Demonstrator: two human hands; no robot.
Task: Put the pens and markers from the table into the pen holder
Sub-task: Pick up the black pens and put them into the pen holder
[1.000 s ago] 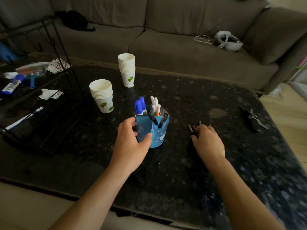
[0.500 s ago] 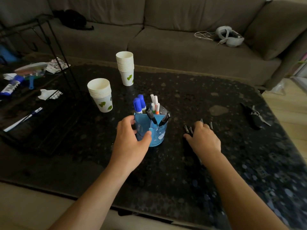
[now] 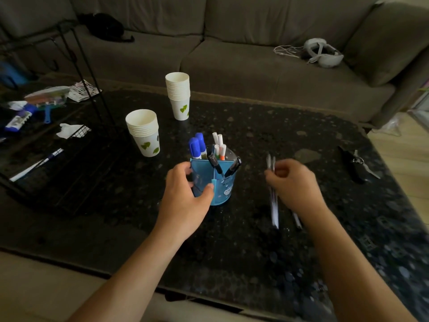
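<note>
My left hand (image 3: 185, 194) wraps the holder (image 3: 217, 182) mid-worktop (image 3: 232, 240), bracing it against tipping. My right hand (image 3: 293, 182) grip is closed on blurred pens (image 3: 274, 205), lifted for insertion.

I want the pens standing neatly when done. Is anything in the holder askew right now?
Yes. Two black pens lean outward in opposite directions in the front compartment of the blue pen holder, while the blue markers and white pens behind stand nearly upright. Nothing looks spilled or damaged.
</note>
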